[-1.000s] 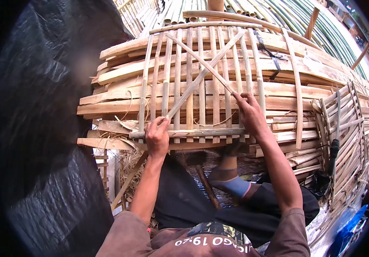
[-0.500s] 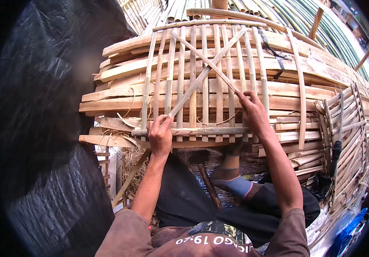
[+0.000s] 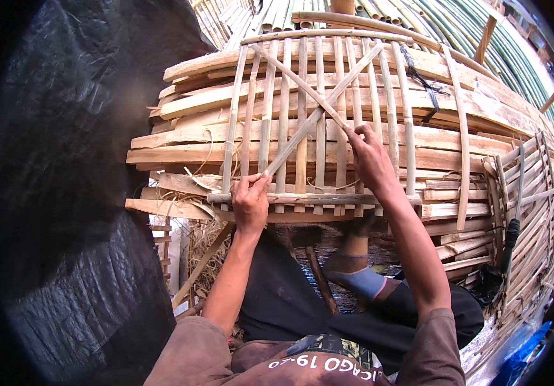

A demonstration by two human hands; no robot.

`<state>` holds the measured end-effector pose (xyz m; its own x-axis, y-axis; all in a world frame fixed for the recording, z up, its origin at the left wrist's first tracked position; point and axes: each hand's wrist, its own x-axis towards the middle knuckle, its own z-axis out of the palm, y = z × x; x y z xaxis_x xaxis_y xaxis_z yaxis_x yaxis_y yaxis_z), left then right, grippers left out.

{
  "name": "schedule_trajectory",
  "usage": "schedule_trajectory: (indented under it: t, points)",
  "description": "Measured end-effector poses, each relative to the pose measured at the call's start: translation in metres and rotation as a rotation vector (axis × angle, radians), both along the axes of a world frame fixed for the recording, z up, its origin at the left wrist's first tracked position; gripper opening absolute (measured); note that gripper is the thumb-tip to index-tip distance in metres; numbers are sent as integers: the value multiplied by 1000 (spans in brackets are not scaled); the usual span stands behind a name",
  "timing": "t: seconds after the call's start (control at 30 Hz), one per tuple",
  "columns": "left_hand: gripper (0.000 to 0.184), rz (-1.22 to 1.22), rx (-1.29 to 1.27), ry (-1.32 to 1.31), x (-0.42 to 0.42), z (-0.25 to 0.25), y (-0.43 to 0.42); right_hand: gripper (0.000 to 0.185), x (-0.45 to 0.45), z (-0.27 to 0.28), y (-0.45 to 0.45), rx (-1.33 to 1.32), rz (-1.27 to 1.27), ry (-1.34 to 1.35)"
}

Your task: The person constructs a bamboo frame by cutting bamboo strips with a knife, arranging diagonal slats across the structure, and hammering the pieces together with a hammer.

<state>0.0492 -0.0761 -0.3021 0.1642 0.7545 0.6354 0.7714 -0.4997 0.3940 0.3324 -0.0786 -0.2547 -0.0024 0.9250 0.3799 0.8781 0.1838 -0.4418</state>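
Note:
A frame of upright bamboo slats lies on stacked wooden planks, with a top rail and a thicker bottom rail. Two strips cross over the slats in an X. My left hand pinches the lower left end of the wider diagonal strip, just above the bottom rail. My right hand is closed on the lower right end of the thinner diagonal strip, over the right part of the slats.
Wooden planks lie under the frame. Black sheeting hangs at the left. A dark-handled tool rests by another slatted panel at the right. Green bamboo poles are at the back, and black ties near the frame.
My right hand has moved up and left relative to the frame with the thinner strip's end, and that strip has slid up-left across the slats. The whole view has shifted slightly.

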Motion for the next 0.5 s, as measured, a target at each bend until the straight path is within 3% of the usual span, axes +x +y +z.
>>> schedule_trajectory:
  t: [0.3, 0.37, 0.5]
  points:
    - [18, -3, 3, 6, 0, -4, -1, 42, 1, -7, -1, 54, -45, -103]
    - [18, -3, 1, -14, 2, -7, 1, 49, 1, -17, 4, 115, -95, -181]
    - [17, -7, -3, -9, 3, -10, 2, 36, -8, -16, 3, 168, -177, -306]
